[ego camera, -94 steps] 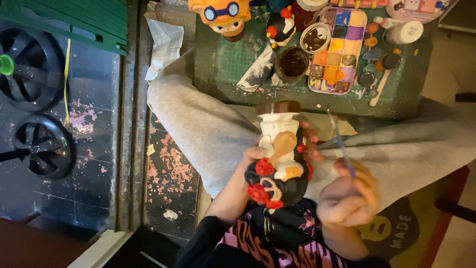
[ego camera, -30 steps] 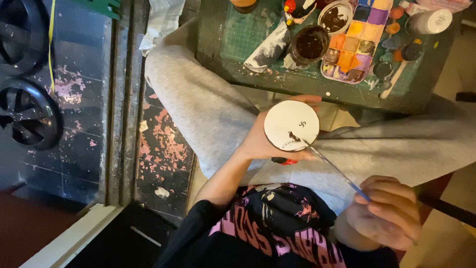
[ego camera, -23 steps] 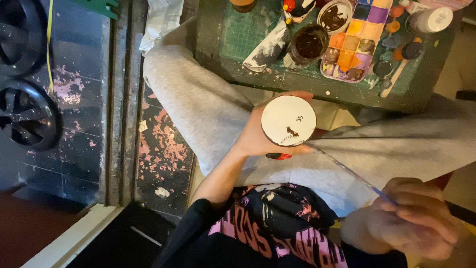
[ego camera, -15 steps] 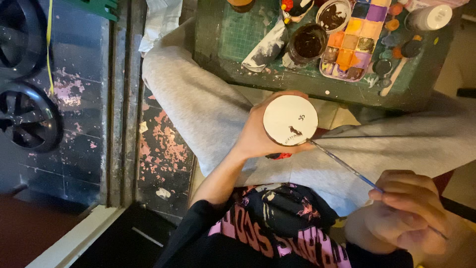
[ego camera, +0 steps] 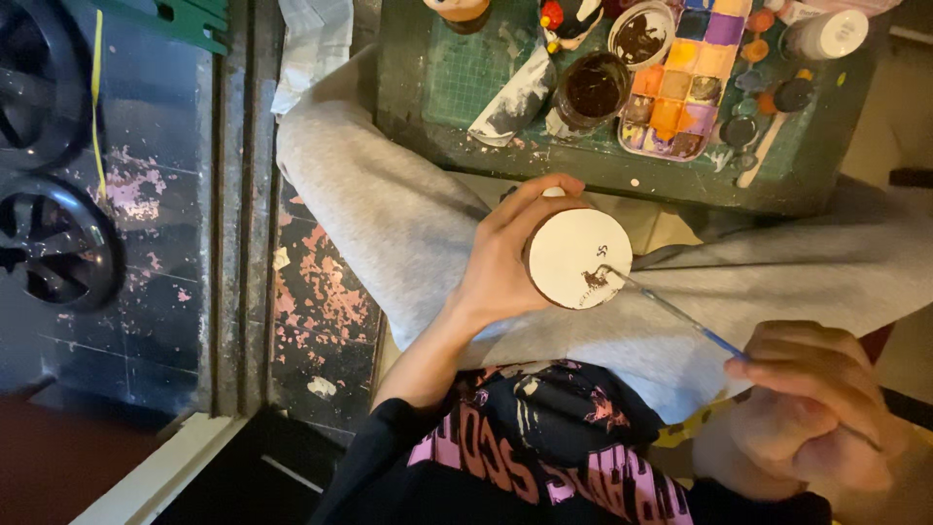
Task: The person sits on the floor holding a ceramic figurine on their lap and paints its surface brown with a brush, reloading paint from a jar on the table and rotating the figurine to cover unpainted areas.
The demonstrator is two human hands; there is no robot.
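My left hand [ego camera: 510,258] grips a painted figurine turned so its round white base [ego camera: 575,258] faces me, held above my lap. A few dark brush marks sit on the right side of the base. My right hand [ego camera: 812,413], at the lower right, pinches a thin paintbrush [ego camera: 671,311] with a blue handle. The brush tip touches the base near its right edge. The rest of the figurine is hidden behind the base and my fingers.
A green cutting mat [ego camera: 466,78] on a low table holds a paint palette [ego camera: 680,92], a jar of dark water [ego camera: 593,89], a small bowl [ego camera: 641,34], a paint-stained rag [ego camera: 515,97] and a white pot [ego camera: 826,34]. Black wheels [ego camera: 49,243] stand at the left on a worn floor.
Three seconds ago the figurine stood upright showing its painted side; now its white base faces me. In the last second the brush tip has added dark marks on the base.
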